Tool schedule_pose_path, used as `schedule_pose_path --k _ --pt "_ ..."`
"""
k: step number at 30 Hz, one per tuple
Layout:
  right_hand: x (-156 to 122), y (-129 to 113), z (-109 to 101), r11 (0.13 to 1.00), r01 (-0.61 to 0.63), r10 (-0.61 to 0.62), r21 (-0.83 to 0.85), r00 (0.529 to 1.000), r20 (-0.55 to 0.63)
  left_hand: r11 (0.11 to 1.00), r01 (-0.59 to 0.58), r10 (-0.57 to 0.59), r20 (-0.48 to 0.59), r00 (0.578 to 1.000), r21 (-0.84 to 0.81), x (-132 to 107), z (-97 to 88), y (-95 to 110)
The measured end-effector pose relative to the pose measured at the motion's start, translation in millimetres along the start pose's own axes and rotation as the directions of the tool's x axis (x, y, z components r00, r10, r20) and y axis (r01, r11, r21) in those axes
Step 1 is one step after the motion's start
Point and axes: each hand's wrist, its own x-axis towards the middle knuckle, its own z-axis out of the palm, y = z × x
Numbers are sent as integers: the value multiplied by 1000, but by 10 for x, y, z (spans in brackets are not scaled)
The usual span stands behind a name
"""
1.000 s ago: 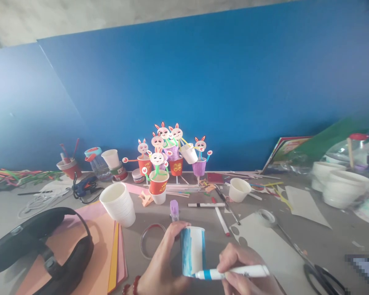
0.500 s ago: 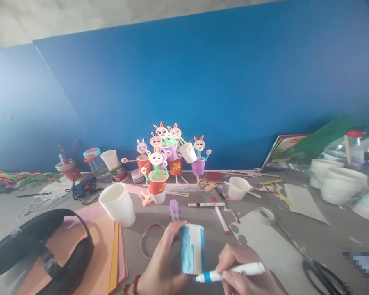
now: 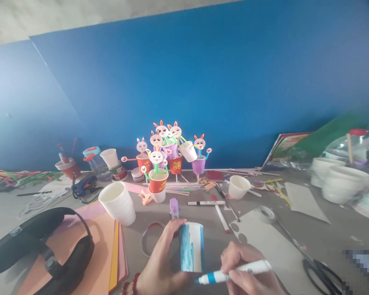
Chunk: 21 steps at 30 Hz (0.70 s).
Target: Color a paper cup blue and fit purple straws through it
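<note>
My left hand (image 3: pixel 161 260) is wrapped round a white paper cup (image 3: pixel 192 247) whose side is partly coloured with blue strokes. It holds the cup upright near the bottom middle of the view. My right hand (image 3: pixel 249 274) grips a white marker with a blue tip (image 3: pixel 233 272), and the tip points left just below the cup's base. A red bead bracelet shows on my left wrist.
A stack of white cups (image 3: pixel 118 203), coloured card sheets (image 3: pixel 104 254), a black headset (image 3: pixel 39 246), a tape ring (image 3: pixel 150 241), a purple glue stick (image 3: pixel 174 207), loose markers (image 3: pixel 217 209), scissors (image 3: pixel 320 270) and finished bunny cups (image 3: pixel 167 159) crowd the grey table before a blue wall.
The marker tip has dropped slightly below and away from the cup's lower edge. My left hand keeps the cup in nearly the same place; the view shifted a little.
</note>
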Motion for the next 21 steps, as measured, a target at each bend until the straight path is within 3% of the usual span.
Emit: schedule_pose_path --k 4,9,14,18,21 --pt "19 -27 27 999 42 -43 -16 993 -112 999 -23 23 11 1000 29 4 -5 7" --pt "0 -8 34 999 -34 34 -28 999 -6 1000 3 -3 8 1000 -1 -12 10 -12" --pt "4 -47 39 998 23 -28 -53 995 -97 999 -22 21 22 1000 33 -22 14 -22" --pt "-17 -46 47 996 -25 25 -81 1000 -1 998 -29 27 30 999 58 -16 9 -25" --pt "-23 -57 54 996 -16 13 -83 999 -44 998 -30 28 26 999 63 -10 4 -31"
